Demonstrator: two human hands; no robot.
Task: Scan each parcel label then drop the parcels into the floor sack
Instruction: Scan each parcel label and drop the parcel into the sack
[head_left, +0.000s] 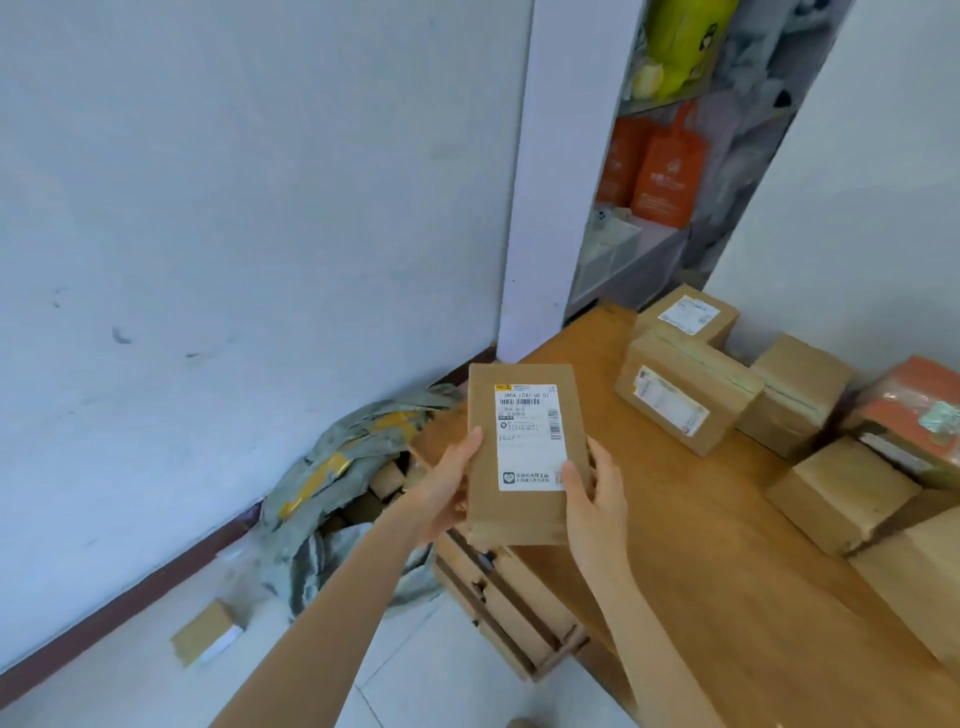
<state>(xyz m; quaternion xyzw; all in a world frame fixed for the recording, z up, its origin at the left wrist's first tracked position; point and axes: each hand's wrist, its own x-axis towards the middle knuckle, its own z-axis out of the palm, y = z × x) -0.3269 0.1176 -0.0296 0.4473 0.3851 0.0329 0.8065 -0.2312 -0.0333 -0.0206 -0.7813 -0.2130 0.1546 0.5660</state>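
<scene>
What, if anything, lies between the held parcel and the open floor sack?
Nothing visible. Both hands, left hand and right hand, hold the parcel above the table edge; the sack gapes open below-left.

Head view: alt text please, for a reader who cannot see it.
Both hands, left hand and right hand, hold a brown parcel, label up, above the table edge. An open floor sack lies left; more parcels wait on the table.

Brown cardboard parcel (524, 457) held upright, white label (530, 436) facing up, grey floor sack (332, 483) open below-left
</scene>
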